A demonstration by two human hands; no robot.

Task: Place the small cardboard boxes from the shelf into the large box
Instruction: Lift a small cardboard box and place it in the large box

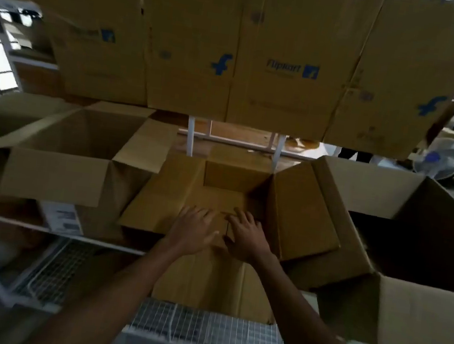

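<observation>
Small box (224,223) under both hands' fingers (203,215).

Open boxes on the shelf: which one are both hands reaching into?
The middle open box: left hand and right hand press its near flap. The left open box and the big right-hand box are untouched.

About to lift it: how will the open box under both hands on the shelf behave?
The open box looks empty, so probably light. Its flaps splay outward, unsealed, and will likely flop. The left hand and right hand lie flat on its near flap, which may bend.
</observation>
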